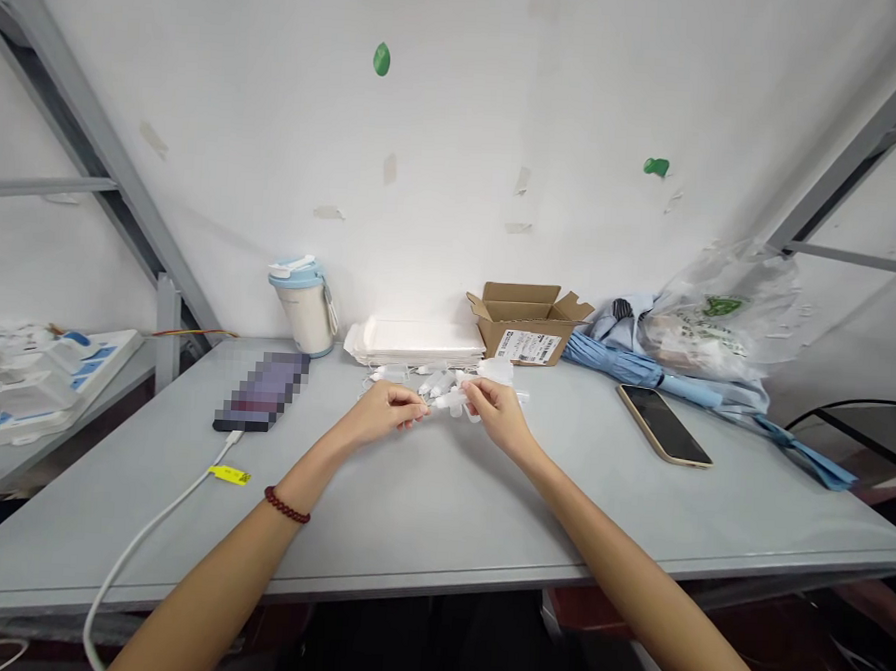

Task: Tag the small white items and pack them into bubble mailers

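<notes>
My right hand point(495, 410) pinches a small white piece with a narrow tip point(445, 402), which points left; whether it is a dropper bottle I cannot tell. Close to that tip, the thumb and fingers of my left hand point(385, 412) are pressed together, and what they hold is too small to make out. Just behind both hands lies a loose group of clear and white plastic pieces point(432, 380), partly covered by my fingers. Several look like little squeeze bottles with pointed caps. A dark red bead bracelet point(287, 505) circles my left wrist.
White flat packs point(418, 342) are stacked against the wall, beside an open cardboard box point(527, 330). A cream tumbler point(304, 308) stands left of them. One phone point(261, 396) is plugged into a white cable point(160, 526). At right are another phone point(665, 425), a folded blue umbrella point(619, 364) and a plastic bag point(726, 315).
</notes>
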A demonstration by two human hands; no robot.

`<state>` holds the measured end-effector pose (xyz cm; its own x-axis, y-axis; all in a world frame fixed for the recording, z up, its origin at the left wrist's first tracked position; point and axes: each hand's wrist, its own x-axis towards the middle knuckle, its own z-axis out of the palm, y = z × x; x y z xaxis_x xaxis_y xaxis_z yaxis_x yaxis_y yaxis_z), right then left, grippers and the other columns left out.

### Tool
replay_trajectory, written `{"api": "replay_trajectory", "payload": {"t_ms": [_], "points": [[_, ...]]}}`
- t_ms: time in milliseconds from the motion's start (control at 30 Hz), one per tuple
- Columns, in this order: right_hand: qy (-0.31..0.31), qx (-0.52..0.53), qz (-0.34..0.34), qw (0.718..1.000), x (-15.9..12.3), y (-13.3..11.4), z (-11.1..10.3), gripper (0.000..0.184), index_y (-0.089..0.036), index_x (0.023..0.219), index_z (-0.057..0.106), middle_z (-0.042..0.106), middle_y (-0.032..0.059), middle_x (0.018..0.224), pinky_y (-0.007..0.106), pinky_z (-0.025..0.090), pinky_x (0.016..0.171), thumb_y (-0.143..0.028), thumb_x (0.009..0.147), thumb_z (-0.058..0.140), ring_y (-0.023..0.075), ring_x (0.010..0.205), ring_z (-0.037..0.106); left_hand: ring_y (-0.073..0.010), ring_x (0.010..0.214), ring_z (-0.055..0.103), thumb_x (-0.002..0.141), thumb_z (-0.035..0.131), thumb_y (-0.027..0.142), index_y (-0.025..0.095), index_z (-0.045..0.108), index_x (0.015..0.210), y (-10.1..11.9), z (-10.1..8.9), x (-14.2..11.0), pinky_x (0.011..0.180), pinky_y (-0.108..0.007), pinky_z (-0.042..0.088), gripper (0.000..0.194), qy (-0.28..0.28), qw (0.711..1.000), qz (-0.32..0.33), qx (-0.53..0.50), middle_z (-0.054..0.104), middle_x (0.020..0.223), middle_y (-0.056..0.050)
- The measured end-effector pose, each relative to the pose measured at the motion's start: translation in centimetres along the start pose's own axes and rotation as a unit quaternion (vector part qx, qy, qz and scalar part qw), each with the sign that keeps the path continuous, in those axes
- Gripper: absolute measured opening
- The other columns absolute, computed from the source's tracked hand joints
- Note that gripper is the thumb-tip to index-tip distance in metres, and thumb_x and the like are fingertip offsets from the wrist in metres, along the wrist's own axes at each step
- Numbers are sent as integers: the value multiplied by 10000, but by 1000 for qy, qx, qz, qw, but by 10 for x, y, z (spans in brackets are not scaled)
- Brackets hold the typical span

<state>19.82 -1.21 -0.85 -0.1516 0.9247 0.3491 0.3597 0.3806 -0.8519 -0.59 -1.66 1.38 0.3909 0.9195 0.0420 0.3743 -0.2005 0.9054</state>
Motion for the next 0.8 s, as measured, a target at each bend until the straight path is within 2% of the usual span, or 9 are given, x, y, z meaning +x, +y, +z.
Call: {"api": "replay_trajectory", "payload": {"t_ms": [567,800], "points": [[-15,-4,-1,1000,-3,1,1,405,-187,573,489,497,-20,540,250,315,557,-462,864,430,111,533,431,-136,571,480,695,598,401,148,642,606,-1,2,0,536,-244,376,271,-8,1000,11,-3,538,557,-11],[-22,-10,1,1000,-4,1,0,404,-188,570,485,492,-20,539,252,302,553,-452,871,426,110,527,418,-115,549,468,690,612,319,150,655,584,2,3,-1,542,-236,354,204,-19,1000,-6,-24,538,543,3]]}}
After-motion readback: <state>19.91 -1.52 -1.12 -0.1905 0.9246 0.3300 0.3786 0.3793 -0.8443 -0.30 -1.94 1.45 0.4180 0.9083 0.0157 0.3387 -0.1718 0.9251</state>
